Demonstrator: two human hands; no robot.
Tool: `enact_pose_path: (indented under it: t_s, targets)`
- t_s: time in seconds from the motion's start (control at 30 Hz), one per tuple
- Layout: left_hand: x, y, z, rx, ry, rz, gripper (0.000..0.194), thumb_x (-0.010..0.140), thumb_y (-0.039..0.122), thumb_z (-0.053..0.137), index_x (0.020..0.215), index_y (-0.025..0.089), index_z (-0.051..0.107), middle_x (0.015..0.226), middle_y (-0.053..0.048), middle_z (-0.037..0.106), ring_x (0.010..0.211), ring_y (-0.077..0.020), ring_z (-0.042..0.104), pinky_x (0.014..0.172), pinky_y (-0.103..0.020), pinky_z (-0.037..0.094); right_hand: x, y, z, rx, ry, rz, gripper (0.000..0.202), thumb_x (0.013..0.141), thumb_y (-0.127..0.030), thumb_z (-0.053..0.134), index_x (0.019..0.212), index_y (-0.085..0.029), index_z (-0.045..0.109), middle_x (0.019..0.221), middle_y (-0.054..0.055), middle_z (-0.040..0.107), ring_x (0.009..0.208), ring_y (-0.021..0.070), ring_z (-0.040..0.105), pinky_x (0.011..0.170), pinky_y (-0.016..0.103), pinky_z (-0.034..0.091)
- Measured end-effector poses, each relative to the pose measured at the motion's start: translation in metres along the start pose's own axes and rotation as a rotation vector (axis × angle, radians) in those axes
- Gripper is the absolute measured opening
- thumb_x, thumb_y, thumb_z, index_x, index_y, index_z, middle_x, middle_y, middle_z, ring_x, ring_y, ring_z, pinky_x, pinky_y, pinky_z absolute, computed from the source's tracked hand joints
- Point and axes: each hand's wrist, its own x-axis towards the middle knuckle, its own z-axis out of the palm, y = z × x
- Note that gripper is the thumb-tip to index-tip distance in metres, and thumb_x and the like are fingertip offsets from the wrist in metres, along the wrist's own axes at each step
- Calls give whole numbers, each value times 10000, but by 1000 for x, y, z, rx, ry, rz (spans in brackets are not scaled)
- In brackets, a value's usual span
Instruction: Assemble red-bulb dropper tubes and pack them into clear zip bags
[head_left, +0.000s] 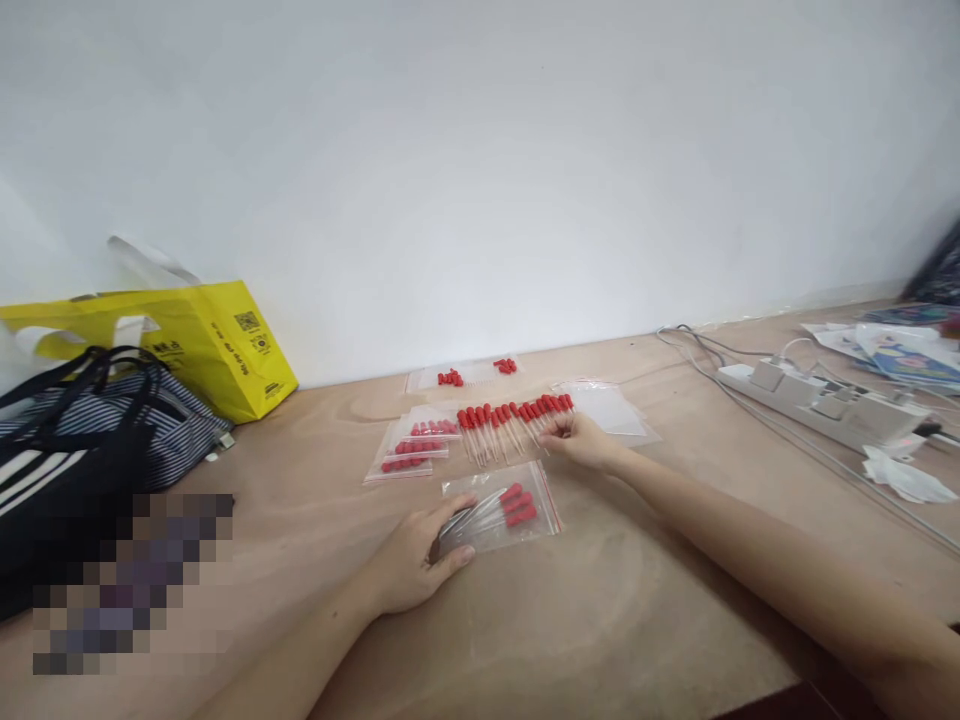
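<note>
A clear zip bag (487, 530) holding several red-tipped sticks (519, 505) lies on the table near its middle. My left hand (424, 550) is on the bag's left end, thumb and fingers apart around it, with thin metal-looking shafts by the fingertips. Behind the bag spreads a row of red-tipped sticks (480, 430). At the row's right end is my right hand (574, 441), its fingers pinched together at the sticks; what they hold is too small to tell. Filled zip bags (409, 447) overlap to the left of the row.
Red pieces (451, 378) lie on flat bags by the wall. Clear bags (611, 410) lie right of the row. A yellow bag (225, 340) and striped bag (180, 430) stand left. A power strip (825, 405), cables, crumpled tissue (907, 475) and printed sheets (900, 355) are right.
</note>
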Motion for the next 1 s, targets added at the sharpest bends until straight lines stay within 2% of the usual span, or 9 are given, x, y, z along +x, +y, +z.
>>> enact_pose_path:
  t_s: [0.07, 0.17, 0.33, 0.43, 0.57, 0.67, 0.77, 0.93, 1.0]
  targets:
    - [-1, -1, 0, 0, -1, -1, 466, 802, 363, 452, 1243, 246, 358, 1281, -40, 438, 1130, -224, 431, 935, -372, 360, 24, -5, 6, -70, 72, 6, 131, 656, -266, 582, 661, -141, 622, 642, 15, 619, 595, 114, 550, 557, 208, 418]
    - [-2, 0, 0, -7, -7, -1, 473, 806, 362, 449, 1253, 249, 346, 1289, -38, 429, 1139, -222, 422, 943, -371, 355, 56, -20, 28, -118, 109, 0, 128, 671, -244, 571, 737, -157, 637, 737, 27, 641, 687, 121, 570, 637, 214, 426]
    - [-2, 3, -3, -19, -14, 13, 469, 806, 364, 454, 1249, 247, 354, 1276, -46, 445, 1129, -224, 432, 935, -377, 363, 92, -43, 64, -180, 118, 21, 304, 668, -296, 589, 931, -148, 623, 967, 96, 612, 868, 189, 564, 766, 285, 412]
    - [-2, 5, -3, -23, -16, 15, 472, 801, 358, 462, 1245, 240, 358, 1271, -49, 449, 1130, -224, 431, 941, -379, 358, 103, -44, 72, -189, 103, 43, 214, 652, -260, 600, 813, -126, 648, 987, 131, 598, 885, 217, 560, 777, 303, 403]
    - [-2, 5, -3, -33, -23, 18, 477, 798, 349, 467, 1247, 235, 352, 1271, -46, 449, 1130, -217, 433, 945, -367, 358, 109, -41, 76, -141, 72, 63, 84, 647, -198, 591, 611, -127, 616, 777, 100, 629, 742, 188, 584, 683, 270, 423]
    - [-2, 6, -4, -38, -21, 19, 472, 798, 348, 467, 1242, 234, 358, 1262, -45, 458, 1124, -213, 440, 938, -358, 364, 108, -40, 70, -47, 59, 61, 128, 670, -193, 566, 559, -131, 562, 615, 50, 600, 581, 136, 563, 553, 223, 417]
    - [-1, 7, -4, -34, -25, 6, 469, 795, 348, 470, 1237, 229, 368, 1262, -46, 459, 1121, -219, 440, 939, -365, 358, 98, -39, 50, 86, 92, 44, 185, 742, -246, 495, 590, -143, 514, 549, 8, 561, 448, 84, 502, 443, 188, 382]
    - [-1, 5, -4, -11, -27, 20, 442, 827, 357, 419, 1247, 235, 359, 1277, -44, 444, 1129, -214, 433, 938, -363, 354, 48, -19, 1, 294, 317, 14, 238, 853, -365, 283, 765, -186, 414, 637, -13, 554, 467, 62, 505, 438, 171, 403]
    - [0, 4, -3, -8, -25, 27, 410, 852, 343, 372, 1248, 240, 356, 1276, -37, 445, 1132, -201, 430, 942, -353, 349, 21, -7, -13, 466, 436, -2, 232, 814, -421, 375, 751, -198, 389, 588, -35, 521, 461, 73, 506, 432, 182, 413]
